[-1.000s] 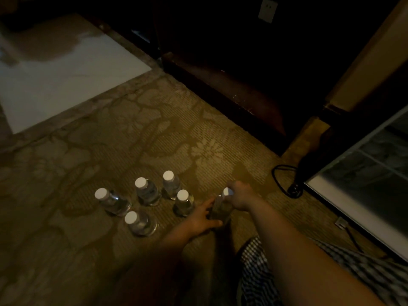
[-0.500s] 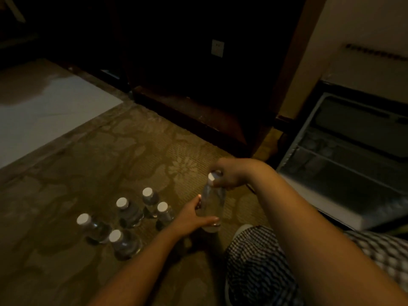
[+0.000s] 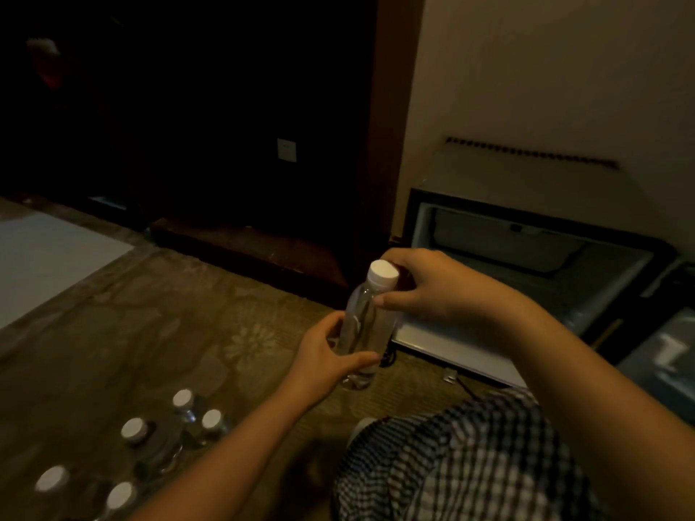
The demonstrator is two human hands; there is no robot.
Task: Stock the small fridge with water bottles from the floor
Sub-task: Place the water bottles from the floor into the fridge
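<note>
One fridge (image 3: 545, 280) stands open at right of frame. Two hands hold one upright bottle (image 3: 361, 332) mid-frame: the right hand (image 3: 425, 287) has its fingers curled round the neck, the left hand (image 3: 323, 355) round the base. Carry it in level, bottom first. Five bottles (image 3: 133, 430) stand on the floor (image 3: 169, 332), lower left.

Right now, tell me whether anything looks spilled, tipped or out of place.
Nothing stands out. The held bottle is capped, gripped by the left hand and right hand. The five floor bottles stand upright. Only a dark cord lies loose on the carpet by the open fridge.
</note>
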